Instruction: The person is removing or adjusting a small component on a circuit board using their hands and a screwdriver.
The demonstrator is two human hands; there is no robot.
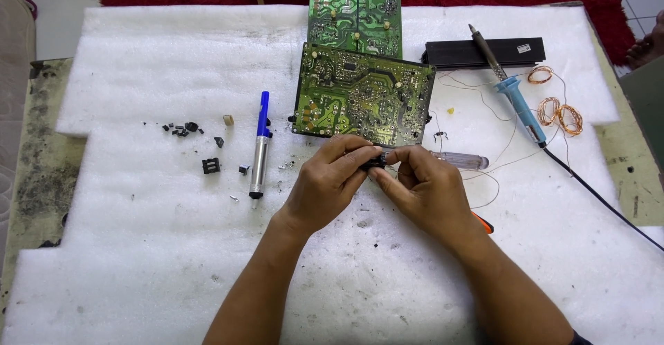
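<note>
Both my hands meet just below a green circuit board [363,94] lying solder side up on white foam. My left hand [325,182] and my right hand [422,189] pinch a small black component [375,161] between their fingertips. The part is mostly hidden by my fingers. A second green circuit board [355,18] lies behind the first one.
A blue and silver desoldering pump [260,144] lies to the left, with several small black parts [190,132] beyond it. A blue-handled soldering iron [515,96] rests on a black box [484,51] at right, near copper wire coils [559,113] and a clear-handled screwdriver [460,159]. The white foam sheet [173,248] covers the table.
</note>
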